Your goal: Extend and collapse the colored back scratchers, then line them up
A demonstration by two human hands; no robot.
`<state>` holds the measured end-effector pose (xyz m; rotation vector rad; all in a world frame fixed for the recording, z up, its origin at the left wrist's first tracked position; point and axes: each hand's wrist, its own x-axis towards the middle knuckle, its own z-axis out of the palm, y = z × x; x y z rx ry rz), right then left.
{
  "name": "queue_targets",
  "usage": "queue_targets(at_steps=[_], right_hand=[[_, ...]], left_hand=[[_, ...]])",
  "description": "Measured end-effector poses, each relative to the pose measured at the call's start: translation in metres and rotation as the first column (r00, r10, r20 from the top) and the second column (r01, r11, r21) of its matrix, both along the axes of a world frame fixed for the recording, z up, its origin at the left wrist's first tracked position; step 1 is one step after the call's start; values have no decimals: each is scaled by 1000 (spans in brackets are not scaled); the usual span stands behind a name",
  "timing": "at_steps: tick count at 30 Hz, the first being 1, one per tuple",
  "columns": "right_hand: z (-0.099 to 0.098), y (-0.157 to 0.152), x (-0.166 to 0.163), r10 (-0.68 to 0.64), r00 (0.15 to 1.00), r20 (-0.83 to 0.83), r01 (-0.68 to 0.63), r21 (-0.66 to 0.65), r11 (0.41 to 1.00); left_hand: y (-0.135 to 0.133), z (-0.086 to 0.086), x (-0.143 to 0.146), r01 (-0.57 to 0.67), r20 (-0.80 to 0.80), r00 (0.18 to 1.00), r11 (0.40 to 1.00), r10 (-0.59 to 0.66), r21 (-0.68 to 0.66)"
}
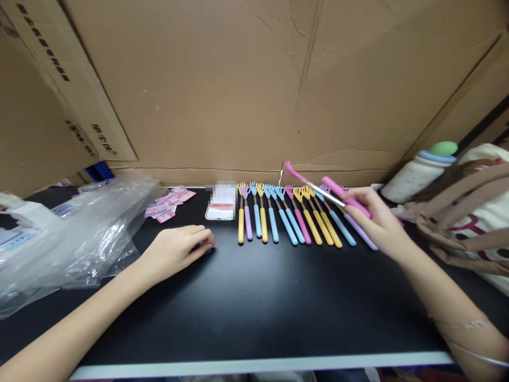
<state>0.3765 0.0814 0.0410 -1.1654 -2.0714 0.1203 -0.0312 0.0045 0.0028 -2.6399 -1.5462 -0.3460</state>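
My right hand (376, 220) grips a pink telescopic back scratcher (318, 188) by its pink handle, its metal rod extended up and left above the row. Below it, several back scratchers (294, 217) with yellow, blue, purple and pink handles lie side by side on the black table (254, 307). My left hand (178, 249) rests on the table left of the row, fingers curled down, with nothing visible in it.
Crumpled clear plastic bags (67, 233) lie at the left. Small pink cards (169, 204) and a white box (220, 204) sit behind the left hand. Cardboard sheets (254, 85) wall the back. A white bottle (421, 170) and a tote bag (469, 212) stand at the right.
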Motion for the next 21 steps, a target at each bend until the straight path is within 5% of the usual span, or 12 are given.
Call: queue_targets(at_steps=[4, 10, 21], right_hand=[[-12, -29, -35, 287, 955, 68, -270, -190, 944], [-27, -56, -65, 430, 854, 293, -325, -346, 880], [-33, -56, -80, 530, 750, 397, -457, -269, 848]], left_hand=[[-1, 2, -2, 0, 1, 1000, 999, 0, 39], [-3, 7, -3, -24, 60, 998, 986, 14, 167], [-14, 2, 22, 102, 59, 992, 981, -113, 163]])
